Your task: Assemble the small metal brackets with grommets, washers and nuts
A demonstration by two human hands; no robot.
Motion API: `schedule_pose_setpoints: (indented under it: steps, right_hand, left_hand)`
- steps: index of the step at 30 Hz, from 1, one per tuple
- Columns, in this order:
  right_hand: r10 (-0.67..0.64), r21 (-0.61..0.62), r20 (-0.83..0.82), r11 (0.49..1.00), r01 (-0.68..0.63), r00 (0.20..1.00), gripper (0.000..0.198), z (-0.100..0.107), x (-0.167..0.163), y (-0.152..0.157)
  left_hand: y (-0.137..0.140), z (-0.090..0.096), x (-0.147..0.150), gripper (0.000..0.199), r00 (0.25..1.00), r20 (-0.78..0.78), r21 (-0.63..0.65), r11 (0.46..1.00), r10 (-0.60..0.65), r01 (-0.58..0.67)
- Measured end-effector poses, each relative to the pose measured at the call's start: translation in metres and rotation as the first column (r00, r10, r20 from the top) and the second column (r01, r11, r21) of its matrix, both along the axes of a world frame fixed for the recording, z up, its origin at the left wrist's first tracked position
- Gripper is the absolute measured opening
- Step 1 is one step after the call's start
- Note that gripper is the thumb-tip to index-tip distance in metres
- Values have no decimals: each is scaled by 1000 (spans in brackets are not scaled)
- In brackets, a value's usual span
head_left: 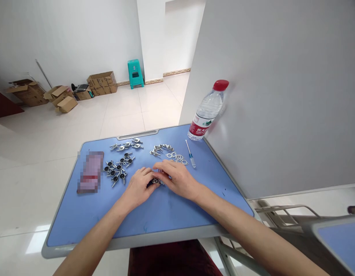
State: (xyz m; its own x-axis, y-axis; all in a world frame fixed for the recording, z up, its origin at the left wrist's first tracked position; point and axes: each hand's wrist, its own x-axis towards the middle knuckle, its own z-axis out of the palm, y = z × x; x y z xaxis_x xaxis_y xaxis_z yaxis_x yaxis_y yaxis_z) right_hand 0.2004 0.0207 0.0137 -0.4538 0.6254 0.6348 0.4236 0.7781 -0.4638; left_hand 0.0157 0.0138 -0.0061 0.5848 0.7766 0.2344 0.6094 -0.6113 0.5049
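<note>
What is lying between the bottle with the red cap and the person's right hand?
In the head view, a screwdriver lies between the bottle and the right hand. Flat metal plates lie beside it, nearer the hand.

At the far right of your bench [177, 218], you had a clear bottle [207, 109] with a red cap, just beside a grey panel [286, 99]. A blurred-out pinkish rectangle [91, 172] lay along your left edge. Across the pale tiled floor [122, 113], a turquoise stool [135, 73] and several cardboard boxes [104, 84] stood near the white wall [79, 30]; another blue-topped table [344, 239] showed at your lower right.
</note>
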Motion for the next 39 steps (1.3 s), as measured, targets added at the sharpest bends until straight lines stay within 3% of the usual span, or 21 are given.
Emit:
schedule_pose_setpoints:
  steps: [4,10,17,22,28,39]
  right_hand:
    - [-60,18,0,998,60,998,13,-3,3,2]
    - [38,26,-8,999,-38,999,24,2,8,2]
    - [-17,54,-75,998,21,997,9,-3,-2,3]
    - [17,97,-35,995,-14,999,21,-5,3,6]
    - [50,-3,27,999,-50,998,36,1,10,4]
    - [37,-28,-79,999,-40,996,36,-2,14,3]
  left_hand:
    - [-1,3,1,6,1000,-25,4,1000,18,-18]
    - [0,5,2,5,1000,-24,-1,1000,1,-1]
    - [0,4,3,4,1000,-28,14,1000,12,-11]
    - [-1,5,3,2,999,-52,4,1000,10,-10]
    - [0,3,1,9,999,-42,-12,1000,10,-10]
    - [1,1,2,7,1000,-27,13,1000,3,-3]
